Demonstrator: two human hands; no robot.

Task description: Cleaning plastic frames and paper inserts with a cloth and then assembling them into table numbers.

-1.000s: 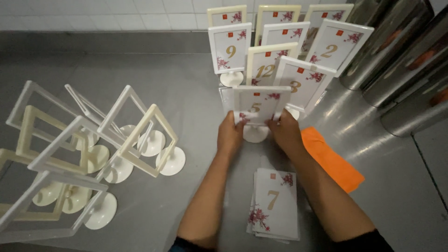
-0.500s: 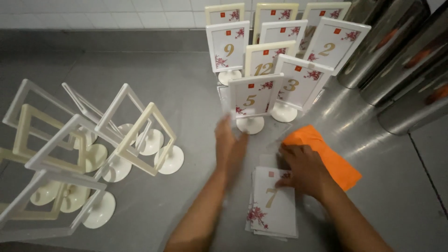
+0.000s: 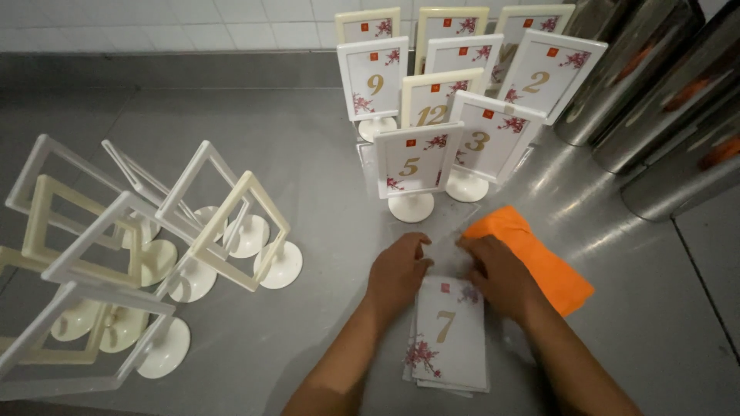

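My left hand (image 3: 396, 273) and my right hand (image 3: 499, 274) rest on the far end of a small stack of white number cards with gold digits and pink blossoms (image 3: 449, 339), one hand at each top corner. Their fingers curl down onto the metal counter (image 3: 308, 146); I cannot see whether a card is pinched. Just beyond the hands stands a white table-number stand with a card in its frame (image 3: 410, 171), in front of a cluster of several filled stands (image 3: 455, 85).
Several empty white and cream frame stands (image 3: 146, 246) crowd the left of the counter. An orange folded cloth (image 3: 539, 262) lies right of my right hand. Steel cylinders (image 3: 655, 100) line the far right; a tiled wall is behind.
Both hands let go of the front filled stand, which now stands on its own, and came back down to the stack of cards.
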